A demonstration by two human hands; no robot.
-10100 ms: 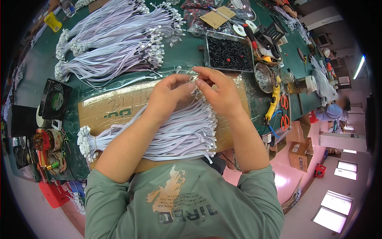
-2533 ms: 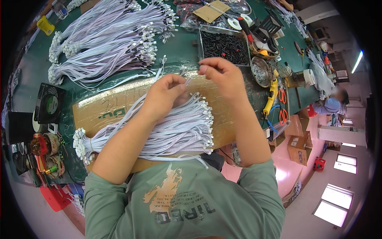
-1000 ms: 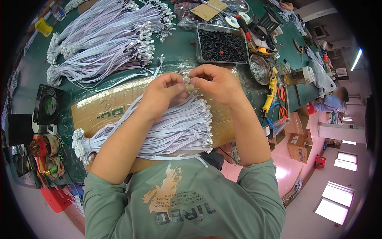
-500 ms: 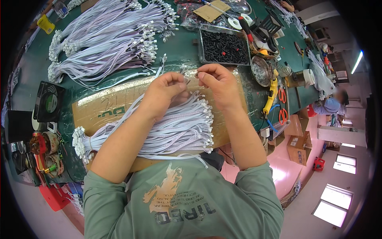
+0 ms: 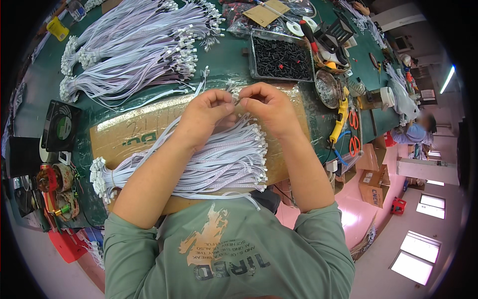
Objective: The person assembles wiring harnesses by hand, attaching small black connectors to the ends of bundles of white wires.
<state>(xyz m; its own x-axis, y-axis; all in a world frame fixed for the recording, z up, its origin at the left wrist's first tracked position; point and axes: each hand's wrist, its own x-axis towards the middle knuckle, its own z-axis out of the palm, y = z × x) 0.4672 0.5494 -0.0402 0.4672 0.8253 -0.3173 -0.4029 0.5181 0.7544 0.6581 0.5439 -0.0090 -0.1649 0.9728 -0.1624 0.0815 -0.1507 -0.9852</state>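
Note:
Over the work board, my left hand (image 5: 205,118) is closed in a pinch on the end of a white flat ribbon cable (image 5: 171,128). My right hand (image 5: 271,107) is closed too, its thumb and forefinger pinching something small and dark beside the left fingertips. What that piece is cannot be made out. Beneath both hands lies a tied bundle of white ribbon cables (image 5: 214,167) with small connectors at its ends, on a brown cardboard sheet (image 5: 112,134). Another white cable end (image 5: 203,79) sticks out just beyond my left hand.
Large bundles of white cables (image 5: 134,60) lie at the far left. Beyond my right hand stands a clear tray (image 5: 253,67) of small black pieces. To its right are a round metal dish (image 5: 326,88), a yellow glue gun (image 5: 340,117) and scissors (image 5: 354,144). A black fan (image 5: 62,125) stands left.
My right hand has moved slightly left and down, bringing its fingertips up against those of my left hand. The left hand has stayed in place.

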